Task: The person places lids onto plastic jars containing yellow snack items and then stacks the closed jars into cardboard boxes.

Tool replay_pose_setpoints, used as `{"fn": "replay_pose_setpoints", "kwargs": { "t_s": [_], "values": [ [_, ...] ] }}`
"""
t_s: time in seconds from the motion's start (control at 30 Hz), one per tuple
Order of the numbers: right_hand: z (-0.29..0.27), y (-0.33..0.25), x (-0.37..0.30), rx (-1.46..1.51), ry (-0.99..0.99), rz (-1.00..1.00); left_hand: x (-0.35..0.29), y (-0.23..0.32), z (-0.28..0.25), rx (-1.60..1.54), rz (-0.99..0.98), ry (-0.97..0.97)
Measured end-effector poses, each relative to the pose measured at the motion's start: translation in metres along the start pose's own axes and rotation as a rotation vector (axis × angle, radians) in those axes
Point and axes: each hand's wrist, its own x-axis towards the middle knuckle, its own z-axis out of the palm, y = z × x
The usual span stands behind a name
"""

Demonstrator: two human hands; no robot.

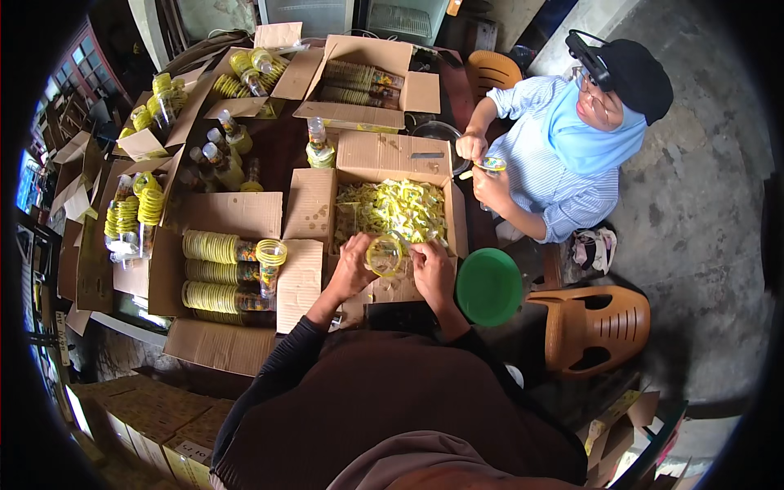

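Observation:
My left hand (pixel 354 266) grips a clear round plastic cup with a yellow rim (pixel 384 256), its round end facing up. Close beside the rim, my right hand (pixel 433 273) has its fingers closed on a thin, pale thing too small to name. Both hands are over the near edge of an open cardboard box (pixel 392 153). Inside it lies a heap of yellow and white plastic scraps (pixel 394 211).
Left, an open carton (pixel 220 335) holds stacked yellow-rimmed cups (pixel 211 272). More cartons and cup stacks stand beyond. A green basin (pixel 488 287) and orange chair (pixel 596 327) are at right. Across the corner, a co-worker (pixel 572 155) handles a similar cup.

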Motion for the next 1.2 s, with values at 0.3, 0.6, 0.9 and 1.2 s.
{"fn": "replay_pose_setpoints", "kwargs": {
  "t_s": [0.3, 0.6, 0.9, 1.2],
  "values": [
    [-0.028, -0.027, 0.002, 0.288, 0.165, -0.097, -0.010, -0.003, -0.007, -1.304, -0.297, 0.056],
    [-0.034, -0.031, 0.002, 0.195, 0.198, -0.292, -0.010, 0.007, 0.010, -1.523, -0.207, 0.072],
    [-0.030, -0.027, 0.005, 0.195, 0.159, -0.355, -0.002, 0.018, 0.023, -1.355, -0.260, 0.107],
    [-0.016, -0.014, 0.027, 0.292, 0.088, -0.179, -0.008, 0.012, 0.040, -1.004, -0.221, -0.029]
  ]
}}
